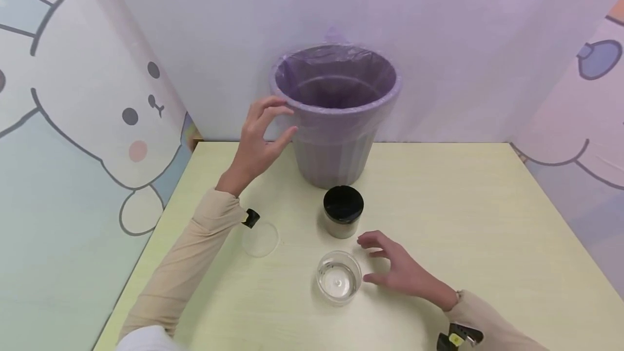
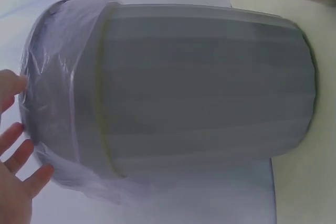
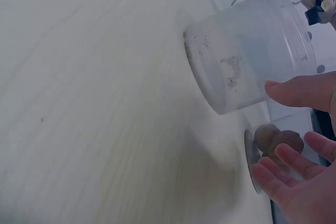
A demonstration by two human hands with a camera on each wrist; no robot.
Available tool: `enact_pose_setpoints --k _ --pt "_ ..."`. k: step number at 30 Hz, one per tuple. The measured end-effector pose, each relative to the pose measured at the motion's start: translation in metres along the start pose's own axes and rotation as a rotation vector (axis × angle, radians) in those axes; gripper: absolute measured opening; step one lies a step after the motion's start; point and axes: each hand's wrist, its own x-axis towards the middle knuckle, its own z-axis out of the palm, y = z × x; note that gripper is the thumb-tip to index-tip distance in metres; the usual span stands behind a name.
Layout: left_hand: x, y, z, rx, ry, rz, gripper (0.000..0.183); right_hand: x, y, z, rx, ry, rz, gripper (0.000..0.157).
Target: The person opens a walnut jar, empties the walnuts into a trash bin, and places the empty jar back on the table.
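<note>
My left hand is at the left side of a grey-purple trash bin, fingers spread and gently bent beside its rim, holding nothing. A thin plastic bag lines the bin and folds over the rim. Whether the fingertips touch the bag is unclear. My right hand hovers over the table just right of a clear plastic cup, thumb and fingers apart. The thumb tip is close to the cup wall. Dark specks dot the cup's side in the right wrist view. Behind the cup stands a jar with a black lid.
A round translucent lid lies flat on the pale table, near the left sleeve. Several brown round lumps sit inside the jar. Walls enclose the table at the back and sides, with cartoon animals on the side ones.
</note>
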Motion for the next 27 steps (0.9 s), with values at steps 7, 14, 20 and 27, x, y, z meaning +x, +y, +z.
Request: enact_pose_setpoints --k 7,14,20,27 --pt "-0.010 0.020 -0.004 -0.031 0.050 -0.087 0.025 0.004 0.005 -0.010 -0.024 0.125 0.055 0.066" --pt "-0.018 0.039 -0.006 -0.144 0.002 -0.249 0.024 0.011 0.011 -0.018 -0.039 0.183 0.072 0.067" --pt "-0.031 0.039 -0.005 -0.195 -0.052 -0.347 0.025 0.018 0.003 -0.020 -0.047 0.213 0.068 0.066" --pt "-0.060 0.011 0.010 -0.196 -0.136 -0.361 0.032 0.028 0.019 -0.024 -0.044 0.226 0.093 0.075"
